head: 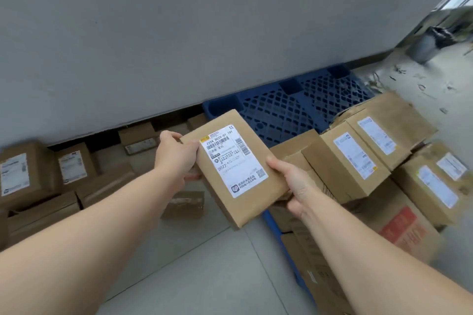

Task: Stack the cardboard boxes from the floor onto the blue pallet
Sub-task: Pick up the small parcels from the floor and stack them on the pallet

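your fingers are hidden under the labelled box point(236, 167). your left hand point(176, 155) and right hand point(294, 184) grip its side edges, arms outstretched, holding it above the floor point(204, 263) beside the blue pallet point(289, 105).

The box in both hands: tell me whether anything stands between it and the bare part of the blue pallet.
Nothing visible does. The held box, gripped by the left hand and right hand, is just short of the blue pallet, whose open grid lies straight ahead. The stacked boxes sit to the right, off that line.
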The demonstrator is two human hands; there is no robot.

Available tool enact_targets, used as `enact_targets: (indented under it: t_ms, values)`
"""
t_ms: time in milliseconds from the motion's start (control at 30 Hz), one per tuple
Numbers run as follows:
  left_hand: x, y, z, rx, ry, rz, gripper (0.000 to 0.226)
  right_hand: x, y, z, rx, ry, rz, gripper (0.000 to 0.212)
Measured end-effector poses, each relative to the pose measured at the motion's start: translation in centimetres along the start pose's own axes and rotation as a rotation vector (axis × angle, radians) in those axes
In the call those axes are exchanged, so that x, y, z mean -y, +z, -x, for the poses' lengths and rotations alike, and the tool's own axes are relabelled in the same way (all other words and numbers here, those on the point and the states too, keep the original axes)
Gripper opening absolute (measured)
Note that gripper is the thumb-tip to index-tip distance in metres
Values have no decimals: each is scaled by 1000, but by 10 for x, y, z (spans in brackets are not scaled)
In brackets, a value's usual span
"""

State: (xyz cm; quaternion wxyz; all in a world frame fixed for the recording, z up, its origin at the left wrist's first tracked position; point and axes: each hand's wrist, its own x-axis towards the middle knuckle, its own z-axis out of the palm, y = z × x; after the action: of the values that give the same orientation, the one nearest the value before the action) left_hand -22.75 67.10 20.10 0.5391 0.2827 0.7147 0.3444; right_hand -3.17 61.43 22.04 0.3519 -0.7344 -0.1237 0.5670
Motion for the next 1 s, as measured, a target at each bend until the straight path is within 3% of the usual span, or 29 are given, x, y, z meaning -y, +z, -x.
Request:
enact_targets:
  t_ms: [167, 333, 833, 1000]
  values:
    - [-10, 79, 17, 164, 90, -143, 46, 2, -70, -13, -176, -25, -192, 39]
    - [-4, 143, 26, 228, 65, -242, 41, -4, -125, -36, -309, -11, -313, 40]
    - [44, 243, 11, 273, 22, -395, 49, -39, -187, -110, -418, 72, -382, 25]
    - [43, 252, 9, 293, 26, -367, 47, -42, -191, -121, -448, 99, -360, 35]
